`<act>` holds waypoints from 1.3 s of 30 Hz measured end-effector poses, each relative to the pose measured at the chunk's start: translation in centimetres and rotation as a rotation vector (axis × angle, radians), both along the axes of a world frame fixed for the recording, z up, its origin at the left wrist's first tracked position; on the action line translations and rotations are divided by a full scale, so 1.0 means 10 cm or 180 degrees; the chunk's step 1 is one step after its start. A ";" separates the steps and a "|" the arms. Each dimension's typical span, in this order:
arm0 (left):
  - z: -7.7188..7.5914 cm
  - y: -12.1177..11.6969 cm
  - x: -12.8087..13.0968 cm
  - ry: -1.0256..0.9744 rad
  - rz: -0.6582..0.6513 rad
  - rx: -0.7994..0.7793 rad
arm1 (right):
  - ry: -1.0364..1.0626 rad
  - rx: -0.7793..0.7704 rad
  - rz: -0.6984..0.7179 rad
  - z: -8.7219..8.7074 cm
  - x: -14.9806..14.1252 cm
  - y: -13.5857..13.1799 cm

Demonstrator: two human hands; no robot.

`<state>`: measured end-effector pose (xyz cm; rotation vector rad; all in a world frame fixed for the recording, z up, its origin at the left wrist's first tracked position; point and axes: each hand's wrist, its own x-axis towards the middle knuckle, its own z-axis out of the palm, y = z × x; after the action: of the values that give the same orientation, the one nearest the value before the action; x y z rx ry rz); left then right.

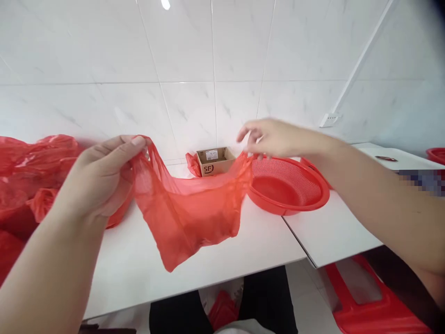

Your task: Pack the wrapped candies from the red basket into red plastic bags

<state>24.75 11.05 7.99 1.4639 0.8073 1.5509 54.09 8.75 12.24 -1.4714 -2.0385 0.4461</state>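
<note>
A thin red plastic bag [184, 208] hangs stretched between my two hands above the white table [146, 273]. My left hand [100, 181] pinches one handle of the bag at the left. My right hand [274, 138] grips the other handle at the right, just above the rim of a red perforated basket [288, 188]. The bag's body droops down to the table top between them.
A heap of more red plastic bags [31, 181] lies at the left. A small open cardboard box [214, 161] stands against the tiled wall. A second white table [333, 232] adjoins on the right. Red plastic items [368, 301] sit on the floor below.
</note>
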 end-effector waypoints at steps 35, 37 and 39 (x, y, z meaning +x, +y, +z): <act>-0.29 0.46 0.03 0.1514 -0.1480 -0.1309 | 0.0737 0.0241 0.1041 -0.77 -0.91 0.60; -0.31 0.47 0.02 0.1404 -0.1547 -0.1273 | 0.0977 0.0448 0.0934 -0.81 -0.92 0.57; -0.33 0.48 0.02 0.1370 -0.1610 -0.1253 | 0.0995 0.0599 0.0823 -0.80 -0.95 0.53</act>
<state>24.98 15.81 4.68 1.5624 0.8410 0.6661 44.55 14.08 4.27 -0.9647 -1.9612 0.5345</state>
